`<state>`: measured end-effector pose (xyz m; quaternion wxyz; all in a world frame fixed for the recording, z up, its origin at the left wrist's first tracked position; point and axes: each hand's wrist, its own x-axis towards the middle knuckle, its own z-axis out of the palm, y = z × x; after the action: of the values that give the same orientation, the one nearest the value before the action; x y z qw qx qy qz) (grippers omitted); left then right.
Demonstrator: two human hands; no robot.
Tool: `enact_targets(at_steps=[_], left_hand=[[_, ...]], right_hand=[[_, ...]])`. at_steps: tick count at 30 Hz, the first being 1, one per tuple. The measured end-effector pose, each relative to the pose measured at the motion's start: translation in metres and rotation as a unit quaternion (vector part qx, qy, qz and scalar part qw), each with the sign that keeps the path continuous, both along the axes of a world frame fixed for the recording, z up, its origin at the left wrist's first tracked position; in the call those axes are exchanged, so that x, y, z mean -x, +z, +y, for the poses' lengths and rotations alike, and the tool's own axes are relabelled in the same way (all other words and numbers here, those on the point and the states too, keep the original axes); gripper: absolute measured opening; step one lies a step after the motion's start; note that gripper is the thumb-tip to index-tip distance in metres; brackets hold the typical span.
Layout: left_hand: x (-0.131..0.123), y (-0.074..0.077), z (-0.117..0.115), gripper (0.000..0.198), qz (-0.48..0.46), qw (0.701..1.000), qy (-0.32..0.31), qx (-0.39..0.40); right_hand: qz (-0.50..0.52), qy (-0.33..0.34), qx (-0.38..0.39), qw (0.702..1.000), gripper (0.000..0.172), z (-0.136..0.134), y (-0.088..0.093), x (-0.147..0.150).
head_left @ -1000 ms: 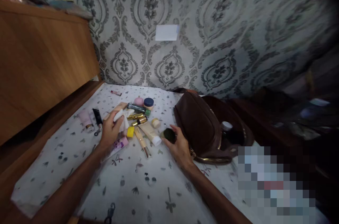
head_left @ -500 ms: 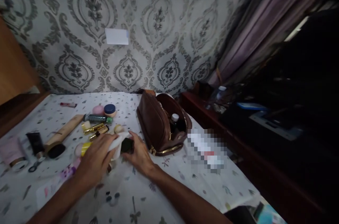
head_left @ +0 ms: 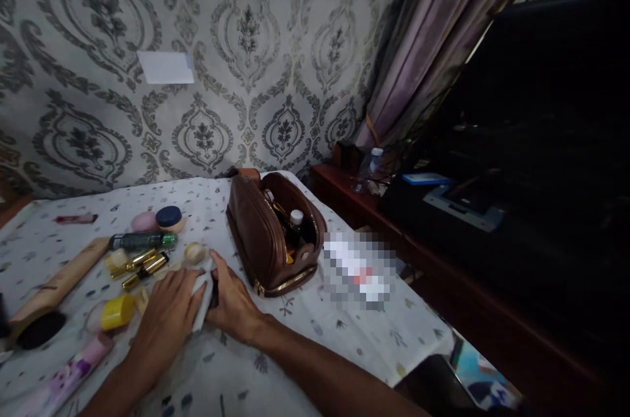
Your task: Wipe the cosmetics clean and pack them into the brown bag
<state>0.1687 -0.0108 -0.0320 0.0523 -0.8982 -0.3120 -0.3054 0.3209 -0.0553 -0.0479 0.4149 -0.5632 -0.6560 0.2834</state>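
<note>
My left hand [head_left: 165, 312] presses a white wipe [head_left: 203, 299] against a small dark jar that my right hand [head_left: 231, 302] grips; the jar is almost fully hidden between the two hands. Both hands rest on the patterned cloth [head_left: 315, 328] of the table. Just right of them stands an open brown cosmetic bag [head_left: 260, 240] with a white-capped bottle [head_left: 296, 219] inside. Left of my hands lie scattered cosmetics: gold tubes [head_left: 142, 266], a yellow cap [head_left: 117, 312], a cream jar [head_left: 194, 251].
A green tube [head_left: 142, 241], a pink jar [head_left: 144, 221] and a blue-lidded jar [head_left: 170, 217] lie further back. A long beige tube [head_left: 59, 282] and a pink tube [head_left: 69, 374] lie at the left. A dark cabinet [head_left: 443, 253] with clutter stands right of the table, under a curtain [head_left: 423, 29].
My left hand brought the wipe over to the dark jar in my right hand. Both hands drew closer together, and the view swung to the right.
</note>
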Motion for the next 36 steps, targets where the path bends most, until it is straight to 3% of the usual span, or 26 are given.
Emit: enact_targets(at_steps=[9,17,21,26,31,36], left_hand=[[0.011,0.001,0.010,0.040,0.038,0.996,0.046,0.069],[0.010,0.008,-0.001,0.035,0.087,0.993,0.084,0.007],[0.010,0.010,-0.005,0.031,0.093,0.991,0.089,0.025],[0.011,0.006,-0.007,0.030,0.080,0.994,0.062,0.032],[0.015,0.003,-0.009,0.027,0.056,0.997,0.022,0.043],[0.023,0.018,-0.001,0.033,-0.050,0.993,0.041,0.102]], right_hand=[[-0.004,0.004,0.005,1.000,0.104,-0.001,0.003,0.001],[-0.052,-0.027,-0.021,0.998,0.083,0.001,-0.005,0.002],[-0.081,-0.030,-0.054,0.995,0.075,0.005,-0.010,0.001],[-0.126,-0.027,-0.105,0.986,0.055,0.012,-0.014,-0.002],[-0.148,-0.032,-0.119,0.981,0.046,0.015,-0.016,-0.004],[-0.146,-0.029,-0.118,0.982,0.048,0.013,-0.016,-0.002]])
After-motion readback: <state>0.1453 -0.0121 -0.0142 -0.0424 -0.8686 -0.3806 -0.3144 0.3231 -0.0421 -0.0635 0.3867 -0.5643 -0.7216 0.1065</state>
